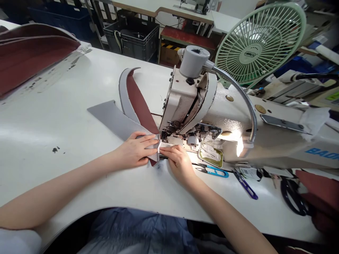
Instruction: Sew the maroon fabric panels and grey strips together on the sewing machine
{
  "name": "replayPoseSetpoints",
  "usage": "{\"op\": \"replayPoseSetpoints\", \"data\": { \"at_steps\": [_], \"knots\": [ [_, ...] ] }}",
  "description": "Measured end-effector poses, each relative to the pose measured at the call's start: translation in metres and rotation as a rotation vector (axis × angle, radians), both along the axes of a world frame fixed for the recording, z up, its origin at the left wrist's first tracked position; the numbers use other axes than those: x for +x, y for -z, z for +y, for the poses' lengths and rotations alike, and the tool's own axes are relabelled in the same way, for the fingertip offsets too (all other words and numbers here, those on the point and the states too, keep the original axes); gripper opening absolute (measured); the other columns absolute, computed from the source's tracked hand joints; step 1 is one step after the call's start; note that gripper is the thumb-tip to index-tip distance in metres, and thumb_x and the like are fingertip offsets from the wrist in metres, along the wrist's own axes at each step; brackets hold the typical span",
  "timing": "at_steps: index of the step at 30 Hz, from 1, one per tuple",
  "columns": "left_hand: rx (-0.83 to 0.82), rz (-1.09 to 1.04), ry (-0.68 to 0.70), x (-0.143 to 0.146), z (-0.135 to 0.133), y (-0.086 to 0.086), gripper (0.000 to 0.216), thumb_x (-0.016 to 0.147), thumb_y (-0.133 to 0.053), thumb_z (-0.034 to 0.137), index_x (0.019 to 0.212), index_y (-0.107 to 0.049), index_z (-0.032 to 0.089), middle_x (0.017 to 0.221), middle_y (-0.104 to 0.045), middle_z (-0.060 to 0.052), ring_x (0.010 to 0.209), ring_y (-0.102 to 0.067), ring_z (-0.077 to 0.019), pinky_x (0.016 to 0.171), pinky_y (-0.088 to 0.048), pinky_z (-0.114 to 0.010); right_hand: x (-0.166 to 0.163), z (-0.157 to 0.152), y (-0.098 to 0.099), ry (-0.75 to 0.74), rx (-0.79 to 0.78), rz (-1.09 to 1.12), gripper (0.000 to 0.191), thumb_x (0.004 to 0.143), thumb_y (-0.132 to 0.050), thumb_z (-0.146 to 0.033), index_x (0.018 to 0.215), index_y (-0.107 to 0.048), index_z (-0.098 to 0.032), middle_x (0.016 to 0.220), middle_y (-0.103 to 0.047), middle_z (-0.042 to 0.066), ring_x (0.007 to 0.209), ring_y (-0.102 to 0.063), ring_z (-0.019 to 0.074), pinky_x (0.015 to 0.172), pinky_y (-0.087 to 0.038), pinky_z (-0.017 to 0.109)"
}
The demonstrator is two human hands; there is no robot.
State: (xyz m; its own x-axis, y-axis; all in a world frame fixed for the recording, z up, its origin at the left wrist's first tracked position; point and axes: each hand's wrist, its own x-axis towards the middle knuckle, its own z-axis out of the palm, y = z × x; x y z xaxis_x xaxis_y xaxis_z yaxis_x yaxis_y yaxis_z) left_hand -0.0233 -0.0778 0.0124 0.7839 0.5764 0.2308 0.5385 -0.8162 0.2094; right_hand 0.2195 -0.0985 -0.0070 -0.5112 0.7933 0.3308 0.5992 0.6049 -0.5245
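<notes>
Workshop bench, white tabletop (66,148), with a sewing machine (227,123) set into it on my right. Left fingers (149,140) lie extended and flat on a gray mesh strip (113,120), pressing down, not clenched. Right fingers (171,151) rest at the strip's front end, on a pale edge just before the presser foot (169,132); whether they pinch that edge against my thumb I cannot tell from this view. Both hands sit close together, likely to keep the layers flat and aligned where they meet the foot. A maroon strip (140,106) lies along the gray, its curved gray-backed end (125,88) trailing away over the table. The long tail seems left free because only the front needs guiding.

Beyond the hands, the lamp (193,61) on its gooseneck (245,95) bends over the machine head, apparently to light the needle area. Blue-handled snips (212,172) and a purple-handled tool (245,184) lie just beside the machine's front edge, within reach of my right hand. Maroon pieces (31,58) are stacked at far left, more at far right (319,188). A green fan (261,44) stands behind the machine; a dark crate (131,38) sits on the floor beyond the table.
</notes>
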Motion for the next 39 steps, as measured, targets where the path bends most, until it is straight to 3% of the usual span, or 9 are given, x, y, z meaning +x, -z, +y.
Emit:
{"op": "replayPoseSetpoints", "data": {
  "at_steps": [5,11,16,26,33,39],
  "knots": [
    [0.014,-0.022,-0.010,0.001,-0.001,0.004,0.033,0.085,-0.052,0.015,0.116,-0.061,0.022,0.136,-0.057,-0.005,0.135,-0.044,-0.0262,0.112,-0.032,-0.044,-0.004,-0.002,-0.003,-0.006,0.050,-0.082,0.038,0.092,-0.043,-0.006,0.114,-0.070,-0.022,0.115,-0.071,0.005,0.097,-0.059,0.0201,0.085,-0.051,0.038],
    [-0.038,-0.088,-0.084,0.007,-0.005,0.009,0.050,0.083,-0.053,0.014,0.133,-0.048,0.015,0.133,-0.058,-0.011,0.134,-0.045,-0.0251,0.109,-0.039,-0.039,-0.012,-0.006,-0.004,-0.027,0.146,-0.240,0.036,0.093,-0.044,-0.007,0.119,-0.066,-0.020,0.118,-0.069,0.006,0.099,-0.056,0.0194,0.083,-0.047,0.035],
    [-0.038,-0.055,-0.117,0.010,-0.001,0.010,0.046,0.083,-0.050,0.014,0.128,-0.051,0.015,0.135,-0.052,-0.015,0.125,-0.052,-0.0262,0.106,-0.043,-0.041,-0.014,-0.004,-0.004,-0.031,0.193,-0.317,0.036,0.092,-0.046,-0.007,0.121,-0.064,-0.018,0.118,-0.068,0.008,0.102,-0.056,0.0214,0.084,-0.043,0.037],
    [-0.036,-0.042,-0.239,0.042,0.016,0.017,0.043,0.083,-0.057,0.020,0.125,-0.054,0.014,0.121,-0.057,-0.014,0.120,-0.054,-0.0282,0.103,-0.045,-0.042,0.001,0.012,-0.007,0.109,0.150,-0.343,0.038,0.091,-0.048,-0.010,0.123,-0.065,-0.020,0.121,-0.068,0.006,0.103,-0.057,0.0231,0.087,-0.046,0.037],
    [-0.053,-0.078,-0.236,0.043,0.015,0.019,0.044,0.083,-0.057,0.021,0.126,-0.053,0.017,0.121,-0.057,-0.012,0.120,-0.053,-0.0270,0.104,-0.043,-0.041,0.001,0.012,-0.007,0.116,0.168,-0.334,0.036,0.092,-0.047,-0.010,0.120,-0.067,-0.020,0.120,-0.068,0.005,0.100,-0.058,0.0224,0.086,-0.046,0.035],
    [-0.050,-0.087,-0.256,0.044,0.018,0.016,0.034,0.081,-0.055,0.016,0.115,-0.057,0.013,0.119,-0.059,-0.013,0.117,-0.055,-0.0262,0.104,-0.043,-0.041,0.000,0.014,-0.008,0.140,0.134,-0.334,0.037,0.091,-0.046,-0.009,0.121,-0.066,-0.019,0.121,-0.068,0.006,0.100,-0.059,0.0219,0.082,-0.048,0.034]
  ]
}}
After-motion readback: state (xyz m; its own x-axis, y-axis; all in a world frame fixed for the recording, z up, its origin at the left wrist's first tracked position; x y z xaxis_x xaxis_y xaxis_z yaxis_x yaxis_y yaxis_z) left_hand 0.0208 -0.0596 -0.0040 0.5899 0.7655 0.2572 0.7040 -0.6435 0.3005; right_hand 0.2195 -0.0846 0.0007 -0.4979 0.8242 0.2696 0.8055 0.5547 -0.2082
